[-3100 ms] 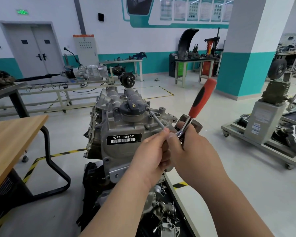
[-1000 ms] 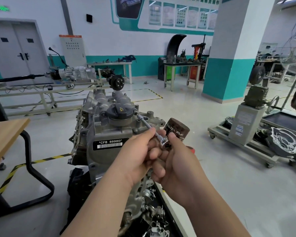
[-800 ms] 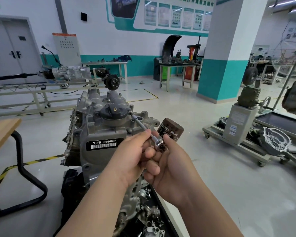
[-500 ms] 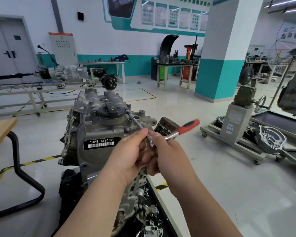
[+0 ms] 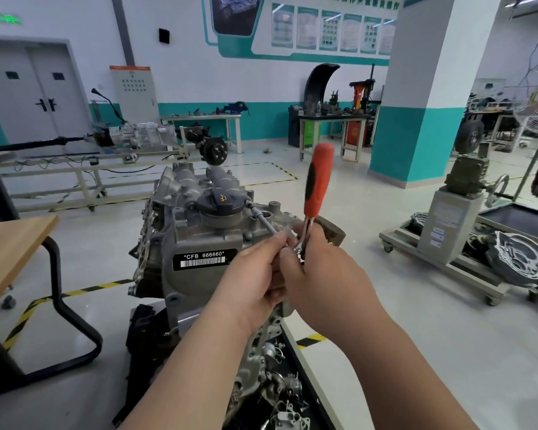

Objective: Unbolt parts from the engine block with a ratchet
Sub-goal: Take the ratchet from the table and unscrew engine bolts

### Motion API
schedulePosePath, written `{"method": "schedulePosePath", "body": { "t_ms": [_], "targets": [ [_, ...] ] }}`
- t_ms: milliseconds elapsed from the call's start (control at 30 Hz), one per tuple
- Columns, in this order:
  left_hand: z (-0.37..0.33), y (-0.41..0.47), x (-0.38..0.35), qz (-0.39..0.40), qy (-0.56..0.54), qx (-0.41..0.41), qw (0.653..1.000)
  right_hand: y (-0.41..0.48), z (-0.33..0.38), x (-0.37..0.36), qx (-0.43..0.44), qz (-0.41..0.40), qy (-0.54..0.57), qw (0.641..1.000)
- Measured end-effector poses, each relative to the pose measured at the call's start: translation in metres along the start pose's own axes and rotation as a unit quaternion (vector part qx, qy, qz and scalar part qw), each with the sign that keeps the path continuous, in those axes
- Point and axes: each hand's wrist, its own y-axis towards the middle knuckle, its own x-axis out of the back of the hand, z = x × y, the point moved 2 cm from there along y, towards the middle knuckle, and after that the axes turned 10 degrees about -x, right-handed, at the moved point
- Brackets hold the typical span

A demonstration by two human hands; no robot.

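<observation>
My left fingers [image 5: 277,242] pinch the extension bar [image 5: 266,223]; my right fingers [image 5: 319,243] clamp the ratchet [image 5: 319,181] at its head. Swing it crooked and the socket [image 5: 255,211] may slip, rounding the bolt on the engine block [image 5: 199,240].

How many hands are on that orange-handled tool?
2. The left hand pinches the extension bar near the tool's head; the right hand grips the ratchet at its head.

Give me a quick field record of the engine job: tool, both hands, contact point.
tool: ratchet, orange handle nearly upright
contact: extension bar meets engine block beside oil filler cap
left: left hand pinches extension bar near the ratchet head
right: right hand grips ratchet at its metal neck
label: CFB 666660
</observation>
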Motion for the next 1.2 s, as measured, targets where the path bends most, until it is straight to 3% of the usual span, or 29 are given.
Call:
{"method": "schedulePosePath", "body": {
  "t_ms": [67, 167, 367, 433, 600, 667, 733, 833, 900, 1100, 1200],
  "targets": [
    [0.0, 0.0, 0.0, 0.007, -0.007, -0.006, 1.0, 0.002, -0.003, -0.002, -0.064, 0.057, 0.159, 0.983],
    [-0.002, -0.001, 0.002, 0.021, -0.004, -0.013, 1.0, -0.001, -0.004, -0.01, -0.153, 0.106, 0.361, 0.914],
    [-0.005, -0.004, 0.005, 0.026, 0.034, -0.012, 0.999, -0.012, 0.001, -0.023, -0.198, 0.136, 0.496, 0.834],
    [-0.006, -0.004, 0.008, 0.03, 0.05, -0.02, 0.998, -0.014, 0.003, -0.025, -0.225, 0.167, 0.574, 0.769],
    [-0.009, -0.005, 0.008, 0.036, 0.05, -0.014, 0.998, -0.019, 0.012, -0.026, -0.288, 0.266, 0.754, 0.526],
    [-0.009, -0.005, 0.01, 0.03, 0.05, 0.0, 0.998, -0.021, 0.015, -0.026, -0.292, 0.28, 0.782, 0.474],
    [-0.009, -0.007, 0.011, 0.03, 0.05, 0.017, 0.998, -0.023, 0.018, -0.026, -0.291, 0.28, 0.797, 0.449],
    [-0.009, -0.01, 0.011, 0.033, 0.047, 0.029, 0.998, -0.022, 0.02, -0.028, -0.284, 0.271, 0.8, 0.454],
    [-0.008, -0.01, 0.012, 0.029, 0.038, 0.026, 0.999, -0.022, 0.018, -0.031, -0.283, 0.268, 0.774, 0.499],
    [-0.007, -0.005, 0.007, 0.022, 0.013, -0.013, 1.0, -0.014, 0.004, -0.032, -0.245, 0.205, 0.62, 0.717],
    [-0.006, -0.006, 0.005, 0.03, 0.02, -0.016, 0.999, -0.008, -0.003, -0.022, -0.217, 0.139, 0.47, 0.844]
  ]
}}
